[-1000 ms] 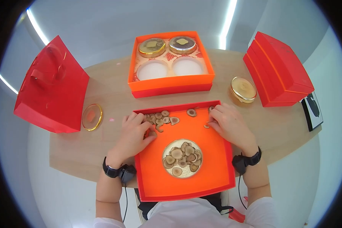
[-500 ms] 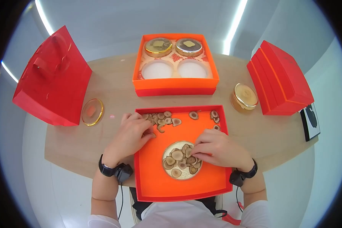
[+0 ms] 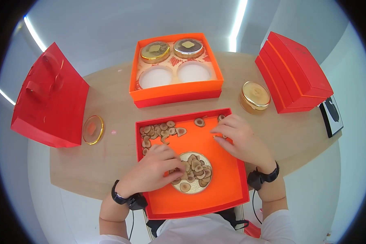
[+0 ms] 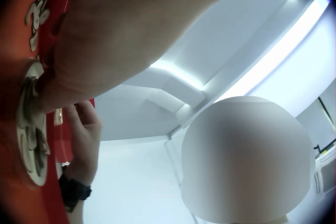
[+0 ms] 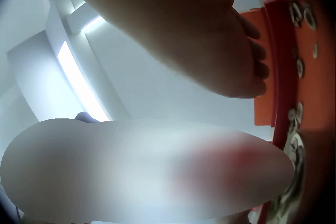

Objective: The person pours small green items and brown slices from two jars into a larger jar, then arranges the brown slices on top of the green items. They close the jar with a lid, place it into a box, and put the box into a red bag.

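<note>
My left hand (image 3: 154,167) is over the left side of a round, gold-coloured patterned dish (image 3: 198,190). Its thumb and forefinger pinch at a thin brown dried slice among the heap of dried slices (image 3: 197,166) there. The left wrist view shows the fingertips down in the heap (image 4: 34,140). My right hand (image 3: 244,138) hovers by the tray's far right corner, thumb and forefinger apart. Beneath it lie a few slices (image 3: 221,118), partly hidden by the fingers. Its curled-in lower fingers (image 5: 257,50) show from below in the right wrist view.
An orange-lined red tray (image 3: 227,191) holds the dish and loose slices (image 3: 162,129) in its far left corner. Beyond it stands an orange box (image 3: 179,94) with two lidded jars. A red bag (image 3: 55,101), round lid (image 3: 93,130), gold-lidded jar (image 3: 254,97) and red box (image 3: 295,73) flank it.
My left hand has moved from the far left slices to the dish. My right hand went to the dish, then back to the far right corner. The head view has shifted slightly.
</note>
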{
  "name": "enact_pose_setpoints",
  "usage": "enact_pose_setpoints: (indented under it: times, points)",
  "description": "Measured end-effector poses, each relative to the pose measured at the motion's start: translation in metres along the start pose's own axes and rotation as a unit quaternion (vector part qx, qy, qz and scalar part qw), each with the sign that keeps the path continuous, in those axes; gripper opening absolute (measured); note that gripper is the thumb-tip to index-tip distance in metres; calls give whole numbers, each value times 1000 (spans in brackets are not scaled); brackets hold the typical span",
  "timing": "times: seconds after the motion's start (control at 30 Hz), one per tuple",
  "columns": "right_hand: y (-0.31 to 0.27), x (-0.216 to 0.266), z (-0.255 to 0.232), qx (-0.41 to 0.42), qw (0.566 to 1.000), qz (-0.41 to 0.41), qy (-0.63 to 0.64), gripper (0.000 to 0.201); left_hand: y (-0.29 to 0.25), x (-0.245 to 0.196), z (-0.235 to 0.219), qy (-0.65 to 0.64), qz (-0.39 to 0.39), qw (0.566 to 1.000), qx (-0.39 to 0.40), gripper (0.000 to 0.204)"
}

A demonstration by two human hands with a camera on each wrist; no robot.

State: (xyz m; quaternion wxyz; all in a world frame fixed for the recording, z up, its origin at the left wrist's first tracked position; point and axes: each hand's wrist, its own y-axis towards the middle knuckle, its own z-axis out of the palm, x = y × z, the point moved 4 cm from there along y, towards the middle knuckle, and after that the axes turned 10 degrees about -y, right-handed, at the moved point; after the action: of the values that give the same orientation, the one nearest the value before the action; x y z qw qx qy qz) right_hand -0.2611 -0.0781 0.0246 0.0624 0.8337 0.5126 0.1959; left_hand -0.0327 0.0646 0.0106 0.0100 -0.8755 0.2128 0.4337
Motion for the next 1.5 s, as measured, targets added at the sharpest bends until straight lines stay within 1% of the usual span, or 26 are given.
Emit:
enact_pose_setpoints:
  times: [0.03,0.13,0.23,0.33,0.43,0.53,0.63,0.73,0.83,0.93,1.03,1.13,1.23,1.33,1.43,1.5]
  points:
    - [0,-1,1,11,1000,-2,-11,21,1,1,2,12,12,1000,1,22]
    - [2,5,7,48,998,-31,-1,35,1,5,2,-18,-12,1000,-4,26]
    - [3,1,25,96,994,-53,13,47,-1,6,-10,3,2,997,-77,28]
    - [10,-3,40,122,990,-58,-30,51,-3,11,-28,0,-35,991,-128,30]
    - [11,-4,43,123,990,-32,-62,52,-6,19,-41,-4,-50,986,-162,27]
    - [12,-4,36,120,990,-51,-62,42,-9,31,-43,-4,-45,981,-188,22]
    - [7,-8,34,89,994,-38,-40,28,-10,35,-43,-10,-49,977,-207,18]
    - [7,-13,39,69,997,-33,-16,18,-11,37,-46,29,-69,973,-219,17]
    - [7,-13,39,38,998,-39,-28,17,-13,38,-48,60,-75,963,-252,16]
    - [9,-11,30,-5,999,-19,-41,14,-15,39,-51,172,-57,955,-235,15]
    - [9,-14,28,-29,999,-7,-42,12,-19,43,-49,199,-95,956,-193,17]
    - [10,-10,22,-34,999,7,-36,11,-24,36,-48,218,-127,958,-136,19]
    - [10,-7,20,-42,999,20,-20,10,-28,35,-43,241,-157,951,-114,21]
    - [12,-5,19,-72,997,-6,0,9,-25,32,-41,253,-196,942,-98,21]
    - [9,2,10,-25,998,39,51,10,-26,36,-39,277,-188,936,-111,21]
    - [5,10,6,35,996,7,80,13,-26,36,-40,290,-194,930,-116,20]
